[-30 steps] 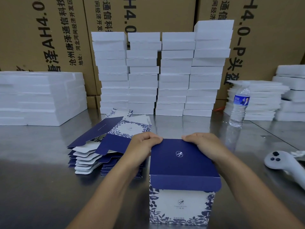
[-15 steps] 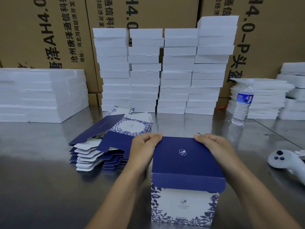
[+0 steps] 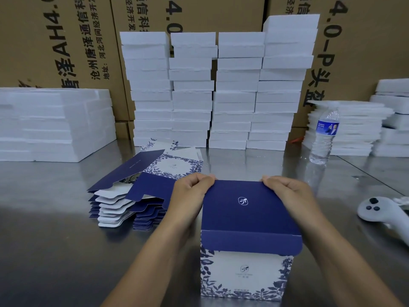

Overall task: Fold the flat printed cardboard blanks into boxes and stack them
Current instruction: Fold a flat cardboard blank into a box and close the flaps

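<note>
A blue and white floral box (image 3: pixel 245 258) stands upright on the steel table (image 3: pixel 48 251) in front of me, its dark blue lid folded over the top with the tuck flap hanging down the front face. My left hand (image 3: pixel 190 196) grips the lid's far left corner with curled fingers. My right hand (image 3: pixel 290 193) grips the far right corner the same way. A pile of flat printed blanks (image 3: pixel 141 191) lies to the left of the box, just behind my left hand.
Tall stacks of white foam blocks (image 3: pixel 217 89) line the back, with more foam at left (image 3: pixel 53 125) and right (image 3: pixel 349 127). A water bottle (image 3: pixel 324 136) stands at right. A white controller (image 3: pixel 380 213) lies near the right edge. Brown cartons form the backdrop.
Both hands stay on the lid's far corners. The view has shifted slightly; the lid lies a little flatter on the box.
</note>
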Demonstrator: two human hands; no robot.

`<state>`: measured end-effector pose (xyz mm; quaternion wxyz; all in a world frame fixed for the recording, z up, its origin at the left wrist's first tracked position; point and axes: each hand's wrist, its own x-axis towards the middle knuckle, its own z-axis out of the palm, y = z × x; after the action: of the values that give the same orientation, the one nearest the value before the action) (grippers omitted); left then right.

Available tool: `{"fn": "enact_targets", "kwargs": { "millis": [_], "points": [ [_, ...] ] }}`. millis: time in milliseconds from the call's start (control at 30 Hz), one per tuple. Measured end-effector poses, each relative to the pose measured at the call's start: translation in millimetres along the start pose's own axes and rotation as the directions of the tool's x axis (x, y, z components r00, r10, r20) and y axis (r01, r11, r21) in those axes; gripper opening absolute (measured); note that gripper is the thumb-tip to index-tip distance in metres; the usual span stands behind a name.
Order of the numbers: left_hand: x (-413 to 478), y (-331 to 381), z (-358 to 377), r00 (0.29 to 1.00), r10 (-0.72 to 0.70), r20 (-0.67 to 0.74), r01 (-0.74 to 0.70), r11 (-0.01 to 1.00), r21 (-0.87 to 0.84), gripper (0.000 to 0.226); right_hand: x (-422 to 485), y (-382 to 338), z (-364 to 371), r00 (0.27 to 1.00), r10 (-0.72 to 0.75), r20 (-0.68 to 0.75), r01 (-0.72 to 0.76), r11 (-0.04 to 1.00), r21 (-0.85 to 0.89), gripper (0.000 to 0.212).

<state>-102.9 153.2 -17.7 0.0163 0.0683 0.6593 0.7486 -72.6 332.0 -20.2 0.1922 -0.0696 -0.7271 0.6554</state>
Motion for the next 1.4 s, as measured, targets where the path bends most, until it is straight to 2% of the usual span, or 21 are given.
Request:
{"fn": "enact_targets", "kwargs": {
  "millis": [33,100,167,267,333,433,500,567,633,733,800,900,1033,1133,1200,1267,1400],
  "points": [
    [-1,2,-2,1.000,-0.002,0.010,0.002,1.000,0.014,0.026,0,0,0,1.000,0.000,-0.002,0.000,1.000,-0.007,0.033],
    [-2,8,-10,0.997,0.075,-0.005,-0.073,0.983,0.168,0.006,-1,-1,0,1.000,0.004,-0.005,-0.004,1.000,-0.021,0.032],
    [-10,13,-22,0.978,0.195,0.070,-0.207,0.929,0.307,0.015,-1,-3,-1,1.000,0.021,0.007,-0.021,1.000,-0.018,0.030],
    [-38,11,-36,0.890,0.305,0.338,-0.404,0.871,0.280,0.017,-4,-4,0,0.997,0.069,0.016,-0.069,0.997,0.032,0.026],
    [-56,3,-41,0.842,0.363,0.398,-0.481,0.839,0.253,0.017,-5,-4,3,0.997,0.073,-0.002,-0.073,0.996,0.048,0.021],
    [-64,-10,-39,0.830,0.432,0.352,-0.537,0.790,0.297,0.018,-8,-8,6,0.998,0.015,-0.065,-0.012,0.999,0.043,0.010],
    [-62,-13,-36,0.832,0.468,0.299,-0.550,0.771,0.321,0.015,-13,-15,1,0.995,-0.082,-0.056,0.080,0.996,-0.038,0.005],
    [-57,-14,-34,0.823,0.485,0.294,-0.564,0.756,0.332,0.013,-23,-22,-6,0.979,-0.199,0.035,0.202,0.973,-0.111,0.010],
    [-49,-15,-34,0.821,0.487,0.298,-0.568,0.752,0.336,0.012,-38,-26,-10,0.938,-0.311,0.154,0.330,0.937,-0.113,0.022],
    [-34,-15,-29,0.826,0.484,0.287,-0.562,0.744,0.362,0.015,-50,-17,-4,0.844,-0.470,0.259,0.530,0.805,-0.267,0.009],
    [-27,-14,-24,0.820,0.494,0.289,-0.573,0.712,0.407,0.019,-47,-6,1,0.794,-0.565,0.224,0.605,0.706,-0.367,0.010],
    [-20,-19,-19,0.789,0.538,0.296,-0.613,0.655,0.441,0.016,-40,3,8,0.761,-0.634,0.138,0.636,0.686,-0.353,0.012],
    [-15,-28,-11,0.777,0.592,0.213,-0.622,0.670,0.405,0.009,-31,15,14,0.698,-0.706,0.119,0.687,0.613,-0.390,0.010],
    [-9,-30,-8,0.750,0.623,0.224,-0.651,0.633,0.419,0.004,-27,20,18,0.662,-0.745,0.078,0.701,0.579,-0.417,0.008],
    [-6,-32,-8,0.738,0.637,0.224,-0.664,0.622,0.415,0.009,-25,21,20,0.645,-0.763,0.050,0.707,0.569,-0.420,0.007],
    [-6,-34,-8,0.743,0.636,0.210,-0.658,0.635,0.404,0.012,-25,23,21,0.635,-0.772,0.039,0.712,0.565,-0.417,0.007],
    [-7,-33,-10,0.773,0.601,0.205,-0.632,0.700,0.333,0.003,-24,26,17,0.638,-0.770,0.011,0.713,0.585,-0.386,0.011]
  ]
}}
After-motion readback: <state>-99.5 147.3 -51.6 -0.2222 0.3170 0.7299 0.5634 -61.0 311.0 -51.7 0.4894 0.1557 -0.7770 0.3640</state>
